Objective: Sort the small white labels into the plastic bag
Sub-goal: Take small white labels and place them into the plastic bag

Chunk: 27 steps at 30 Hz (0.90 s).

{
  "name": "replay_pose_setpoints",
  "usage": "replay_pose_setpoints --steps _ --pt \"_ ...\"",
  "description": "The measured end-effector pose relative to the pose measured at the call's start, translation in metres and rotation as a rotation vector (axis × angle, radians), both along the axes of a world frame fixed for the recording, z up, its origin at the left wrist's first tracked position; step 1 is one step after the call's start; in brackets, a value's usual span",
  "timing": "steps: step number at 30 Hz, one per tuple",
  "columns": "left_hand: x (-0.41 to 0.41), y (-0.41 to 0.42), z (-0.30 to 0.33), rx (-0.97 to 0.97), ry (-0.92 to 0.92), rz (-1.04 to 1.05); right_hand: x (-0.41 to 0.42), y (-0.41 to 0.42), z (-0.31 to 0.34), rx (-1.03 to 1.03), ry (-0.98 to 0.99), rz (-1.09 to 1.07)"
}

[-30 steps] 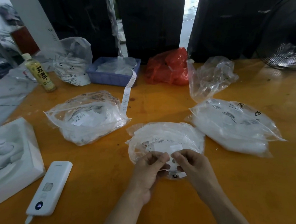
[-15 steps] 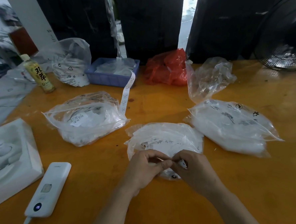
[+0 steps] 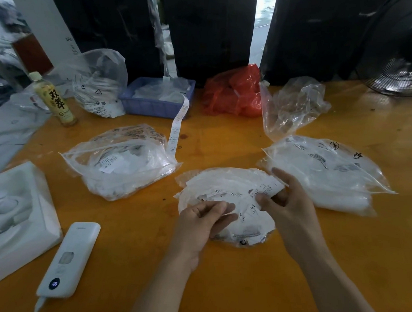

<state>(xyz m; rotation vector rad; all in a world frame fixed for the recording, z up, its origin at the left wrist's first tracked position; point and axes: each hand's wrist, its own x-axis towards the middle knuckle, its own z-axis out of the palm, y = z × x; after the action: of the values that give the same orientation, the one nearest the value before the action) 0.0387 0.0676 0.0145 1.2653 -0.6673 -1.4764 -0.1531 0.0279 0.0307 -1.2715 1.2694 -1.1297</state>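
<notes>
A clear plastic bag [image 3: 225, 181] full of small white printed labels lies on the orange table in front of me. My right hand [image 3: 291, 204] pinches a white label strip [image 3: 267, 188] between thumb and fingers above the bag's right side. My left hand [image 3: 203, 220] rests on the bag's near left part, its fingers curled on a thin white label [image 3: 229, 214]. Two more clear bags holding white labels lie to the left [image 3: 120, 165] and to the right [image 3: 324, 170].
At the back stand a blue tray [image 3: 155, 104] with a label tape [image 3: 176, 130] trailing out, a red bag [image 3: 235, 92], an empty clear bag [image 3: 292, 105] and a drink bottle [image 3: 53, 99]. A white power bank [image 3: 69, 258] and a white box [image 3: 10, 216] lie near left. A fan [image 3: 403, 61] stands far right.
My hands were together over the bag's near edge; now they have parted. The right hand has moved up and right, drawing a label strip out with it.
</notes>
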Motion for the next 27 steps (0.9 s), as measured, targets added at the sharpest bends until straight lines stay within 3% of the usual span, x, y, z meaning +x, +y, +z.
replay_pose_setpoints --steps 15,22,27 --pt "-0.011 0.006 0.008 -0.017 -0.003 -0.03 0.02 0.009 -0.006 -0.038 0.013 0.052" --pt "-0.011 0.006 0.006 0.019 0.04 -0.026 0.02 0.008 -0.013 -0.112 -0.068 -0.058" --pt "-0.011 0.005 0.004 0.017 0.034 -0.015 0.019 0.007 -0.017 -0.083 -0.018 -0.051"
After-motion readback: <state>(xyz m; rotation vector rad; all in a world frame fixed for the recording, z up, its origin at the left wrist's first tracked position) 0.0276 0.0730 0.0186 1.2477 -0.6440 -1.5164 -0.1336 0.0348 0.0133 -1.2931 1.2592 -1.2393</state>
